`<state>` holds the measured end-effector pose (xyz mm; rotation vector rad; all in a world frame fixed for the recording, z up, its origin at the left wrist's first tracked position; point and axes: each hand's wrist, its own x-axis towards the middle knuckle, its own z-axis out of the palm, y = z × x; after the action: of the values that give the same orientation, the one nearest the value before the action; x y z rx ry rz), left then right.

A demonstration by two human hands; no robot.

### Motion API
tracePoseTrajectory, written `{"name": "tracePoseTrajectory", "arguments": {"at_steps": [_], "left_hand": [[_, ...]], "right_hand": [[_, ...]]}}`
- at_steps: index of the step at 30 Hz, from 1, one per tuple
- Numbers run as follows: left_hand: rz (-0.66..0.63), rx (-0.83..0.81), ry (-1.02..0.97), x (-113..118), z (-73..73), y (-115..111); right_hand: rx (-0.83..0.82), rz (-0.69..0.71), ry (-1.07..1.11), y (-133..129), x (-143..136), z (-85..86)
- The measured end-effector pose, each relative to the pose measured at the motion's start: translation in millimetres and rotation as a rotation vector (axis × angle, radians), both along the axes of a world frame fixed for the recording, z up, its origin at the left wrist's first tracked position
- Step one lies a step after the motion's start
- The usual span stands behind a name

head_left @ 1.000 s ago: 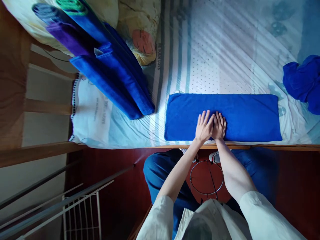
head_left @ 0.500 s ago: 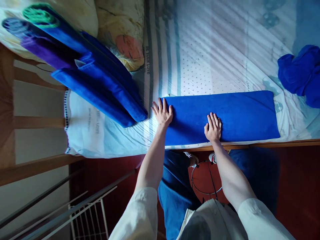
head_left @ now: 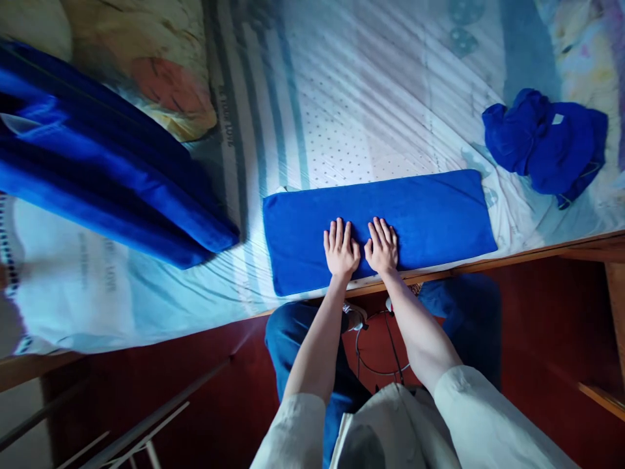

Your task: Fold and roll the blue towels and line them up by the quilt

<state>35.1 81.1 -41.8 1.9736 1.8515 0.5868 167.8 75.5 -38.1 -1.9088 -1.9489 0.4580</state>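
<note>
A blue towel [head_left: 430, 208], laid out as a long flat rectangle, lies along the front edge of the bed. My left hand [head_left: 342, 251] rests flat on its middle, fingers stretched forward. Close beside it on the right, my right hand [head_left: 383, 246] also lies flat on the cloth with fingers extended. A narrow gap separates the two hands, and neither grips anything. A small wrinkle shows near the towel's far right corner.
Long folded or rolled blue cloths [head_left: 122, 176] lie at the left, by a yellowish patterned pillow [head_left: 170, 85]. A crumpled blue cloth [head_left: 547, 143] sits on the right of the patterned bed sheet [head_left: 336, 117]. Below runs the wooden bed edge [head_left: 527, 255].
My left hand has slid right from the towel's left end to its middle, near my right hand. The view has shifted right, bringing more of the crumpled cloth into sight.
</note>
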Motion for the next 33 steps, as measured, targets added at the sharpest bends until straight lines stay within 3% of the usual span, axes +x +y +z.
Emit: {"name": "tracePoseTrajectory", "arguments": {"at_steps": [9, 12, 15, 21, 25, 27, 29, 30, 33], "left_hand": [[0.054, 0.109, -0.073, -3, -2.4, 6], [0.056, 0.095, -0.102, -2, -2.6, 5], [0.053, 0.072, -0.120, -3, -2.3, 5], [0.057, 0.075, -0.123, -3, -2.4, 6], [0.061, 0.059, -0.135, -1, -1.3, 7], [0.061, 0.047, -0.148, -1, -0.4, 7], [0.059, 0.040, -0.152, -1, 0.3, 7], [0.059, 0.038, -0.150, -1, 0.5, 8], [0.059, 0.031, -0.130, -2, -0.3, 8]], "right_hand": [[-0.062, 0.089, -0.004, -3, 10, 14.3], [-0.079, 0.217, -0.022, 1, 34, 18.7], [-0.112, 0.256, -0.062, 12, 82, 23.5], [-0.173, -0.164, -0.270, 29, 210, 25.4], [-0.214, -0.403, -0.333, 33, 254, 26.6], [-0.222, -0.461, -0.336, 39, 249, 28.3], [-0.193, -0.450, -0.327, 46, 223, 29.8], [-0.169, -0.403, -0.314, 49, 203, 30.3], [-0.115, -0.083, -0.223, 56, 121, 30.1]]}}
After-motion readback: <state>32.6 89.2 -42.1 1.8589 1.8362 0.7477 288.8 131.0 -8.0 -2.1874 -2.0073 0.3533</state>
